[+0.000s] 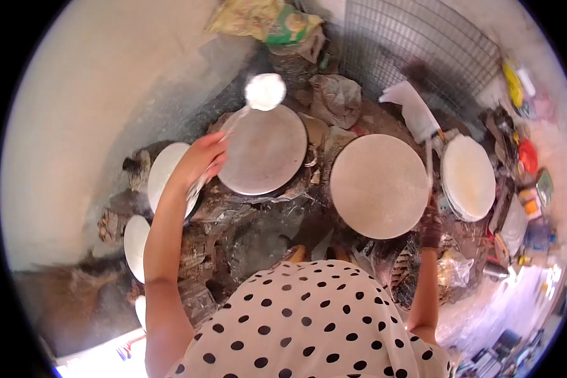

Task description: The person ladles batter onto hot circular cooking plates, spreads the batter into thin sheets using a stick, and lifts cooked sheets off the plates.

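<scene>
My left hand [201, 160] is closed round the handle of a ladle [264, 92], whose round bowl looks white. The bowl is over the far edge of a bare round griddle [263, 151]. On the right, my right hand [430, 223], dark and partly blurred, is closed round a thin stick [429, 160] that runs up beside a second griddle [379, 186]. A white sheet-like piece [414, 110] shows near the stick's far end; whether they are joined is unclear.
White discs lie at the left [167, 176] and lower left [137, 247]. A pale round stack [469, 177] is at the right. Behind are a wire grid [416, 44], sacks [335, 99] and a yellow-green bag [268, 22]. Bricks and ash surround the griddles.
</scene>
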Available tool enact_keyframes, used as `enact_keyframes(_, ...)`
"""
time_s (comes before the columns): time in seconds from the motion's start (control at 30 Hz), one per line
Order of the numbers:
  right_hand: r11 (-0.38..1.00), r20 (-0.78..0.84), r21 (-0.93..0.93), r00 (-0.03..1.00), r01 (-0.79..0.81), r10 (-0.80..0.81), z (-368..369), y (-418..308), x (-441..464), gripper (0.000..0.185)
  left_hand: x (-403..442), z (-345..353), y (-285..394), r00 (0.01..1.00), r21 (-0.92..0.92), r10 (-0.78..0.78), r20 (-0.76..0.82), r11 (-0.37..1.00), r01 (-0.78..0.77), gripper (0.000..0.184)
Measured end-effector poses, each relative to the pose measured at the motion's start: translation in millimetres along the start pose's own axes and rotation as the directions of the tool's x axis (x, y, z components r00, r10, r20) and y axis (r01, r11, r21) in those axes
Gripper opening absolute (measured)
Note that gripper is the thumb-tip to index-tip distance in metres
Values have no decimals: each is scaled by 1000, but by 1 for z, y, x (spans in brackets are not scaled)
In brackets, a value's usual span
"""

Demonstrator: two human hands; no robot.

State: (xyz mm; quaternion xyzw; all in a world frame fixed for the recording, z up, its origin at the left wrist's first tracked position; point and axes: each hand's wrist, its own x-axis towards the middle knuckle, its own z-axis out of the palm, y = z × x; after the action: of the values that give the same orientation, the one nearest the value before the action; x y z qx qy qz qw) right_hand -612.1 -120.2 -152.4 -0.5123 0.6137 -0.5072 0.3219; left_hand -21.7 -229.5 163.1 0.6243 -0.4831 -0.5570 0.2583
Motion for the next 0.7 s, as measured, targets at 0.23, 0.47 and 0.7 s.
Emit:
enact_keyframes(0.23, 731, 328, -632, 943, 256, -47, 203, -193, -22, 45, 97, -11, -86, 974, -248, -142, 177, 951, 184, 31)
enact_keyframes(0.47, 622, 291, -751, 957, 223, 9, 265, -168, -48, 38, 135, -7, -156, 980, -87, -44, 195, 994, 62, 39)
enact_keyframes(0.7, 828, 145, -546, 988, 129, -58, 325, -141, -106, 41, 157, -26, -194, 925, 537, 380, -19, 784, -311, 47)
